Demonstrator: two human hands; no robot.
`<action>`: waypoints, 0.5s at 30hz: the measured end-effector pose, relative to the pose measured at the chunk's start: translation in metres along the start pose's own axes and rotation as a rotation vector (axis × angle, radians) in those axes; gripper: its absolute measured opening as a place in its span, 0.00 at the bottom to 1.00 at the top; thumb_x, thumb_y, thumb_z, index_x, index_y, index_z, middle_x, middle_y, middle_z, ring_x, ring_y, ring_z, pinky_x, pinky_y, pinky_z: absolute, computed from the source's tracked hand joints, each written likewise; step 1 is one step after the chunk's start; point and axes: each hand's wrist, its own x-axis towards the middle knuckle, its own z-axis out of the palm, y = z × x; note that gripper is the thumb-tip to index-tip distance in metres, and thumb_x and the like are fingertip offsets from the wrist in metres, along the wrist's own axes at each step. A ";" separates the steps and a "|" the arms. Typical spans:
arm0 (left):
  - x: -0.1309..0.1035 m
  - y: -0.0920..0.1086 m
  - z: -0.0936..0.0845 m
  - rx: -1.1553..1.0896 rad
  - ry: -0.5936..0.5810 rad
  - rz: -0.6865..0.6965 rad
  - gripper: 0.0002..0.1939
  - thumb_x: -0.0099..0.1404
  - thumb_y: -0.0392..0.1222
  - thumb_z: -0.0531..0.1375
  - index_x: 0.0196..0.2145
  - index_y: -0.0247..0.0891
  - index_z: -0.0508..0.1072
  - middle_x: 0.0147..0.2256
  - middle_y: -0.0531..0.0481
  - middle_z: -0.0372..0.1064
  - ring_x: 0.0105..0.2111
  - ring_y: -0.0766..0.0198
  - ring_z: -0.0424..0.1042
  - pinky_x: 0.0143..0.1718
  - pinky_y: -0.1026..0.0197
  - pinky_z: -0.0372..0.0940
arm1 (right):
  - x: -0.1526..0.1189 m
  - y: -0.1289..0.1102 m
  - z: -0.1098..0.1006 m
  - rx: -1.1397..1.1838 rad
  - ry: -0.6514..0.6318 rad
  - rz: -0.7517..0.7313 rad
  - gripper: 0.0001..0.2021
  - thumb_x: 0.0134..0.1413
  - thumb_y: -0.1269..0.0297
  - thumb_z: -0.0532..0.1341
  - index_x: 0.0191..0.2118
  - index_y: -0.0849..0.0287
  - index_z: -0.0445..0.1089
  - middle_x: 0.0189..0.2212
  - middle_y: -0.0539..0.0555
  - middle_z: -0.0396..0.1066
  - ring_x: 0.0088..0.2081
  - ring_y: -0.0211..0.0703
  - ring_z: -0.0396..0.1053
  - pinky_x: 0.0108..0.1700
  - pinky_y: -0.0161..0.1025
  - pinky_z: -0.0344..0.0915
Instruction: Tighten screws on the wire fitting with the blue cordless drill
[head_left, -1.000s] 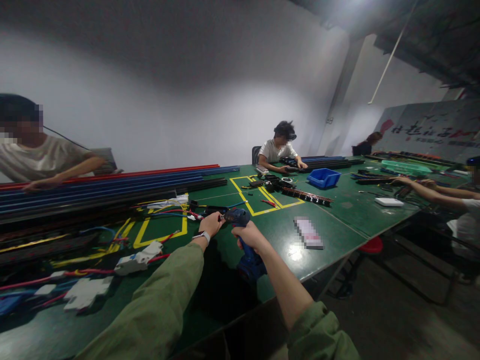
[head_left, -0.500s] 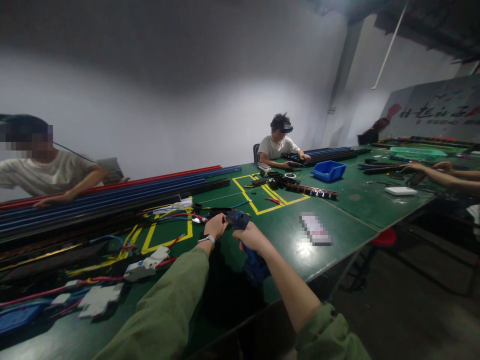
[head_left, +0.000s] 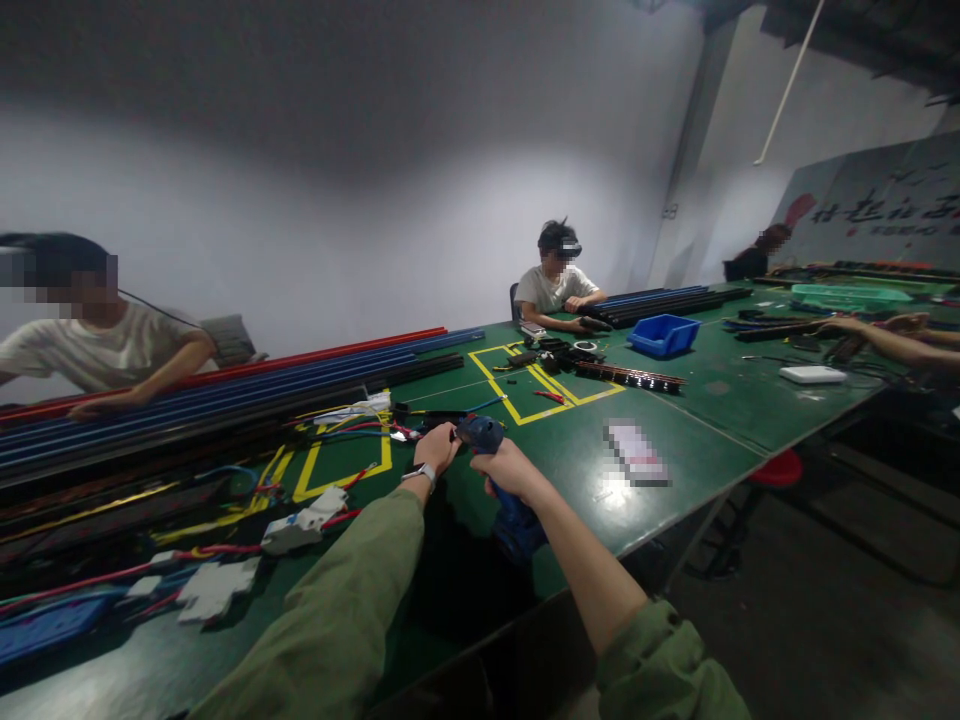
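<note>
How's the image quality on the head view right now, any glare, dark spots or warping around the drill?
Head view: wide-angle warp bends the table edges; glare patch near the blurred-out item; deep shadow under both forearms hides the blue drill base; right hand grips it, left hand at its tip, both slightly soft.

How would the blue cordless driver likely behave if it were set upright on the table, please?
The blue cordless driver, gripped by the right hand, looks rigid. Its bulky base suggests it is bottom-heavy, so it would probably stand on the green table. It seems unlikely to roll.
</note>
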 end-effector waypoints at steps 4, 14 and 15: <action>-0.001 0.002 -0.003 -0.009 -0.012 -0.009 0.12 0.68 0.48 0.54 0.45 0.42 0.69 0.46 0.45 0.72 0.45 0.58 0.71 0.43 0.60 0.61 | 0.002 0.001 -0.002 0.022 -0.010 -0.006 0.05 0.42 0.74 0.58 0.29 0.60 0.64 0.17 0.46 0.62 0.13 0.36 0.63 0.15 0.31 0.56; -0.001 0.004 -0.005 -0.012 -0.023 -0.027 0.12 0.67 0.48 0.55 0.44 0.42 0.69 0.45 0.45 0.73 0.44 0.57 0.72 0.41 0.60 0.61 | 0.000 0.002 -0.002 0.026 0.013 0.007 0.05 0.44 0.73 0.59 0.32 0.60 0.66 0.17 0.45 0.62 0.13 0.35 0.62 0.15 0.31 0.55; -0.001 0.005 -0.005 -0.011 -0.025 -0.032 0.12 0.67 0.48 0.55 0.45 0.42 0.70 0.45 0.45 0.73 0.44 0.57 0.72 0.41 0.60 0.61 | 0.000 0.002 -0.002 0.026 0.016 0.011 0.05 0.44 0.73 0.59 0.31 0.60 0.65 0.17 0.45 0.62 0.13 0.35 0.62 0.15 0.31 0.54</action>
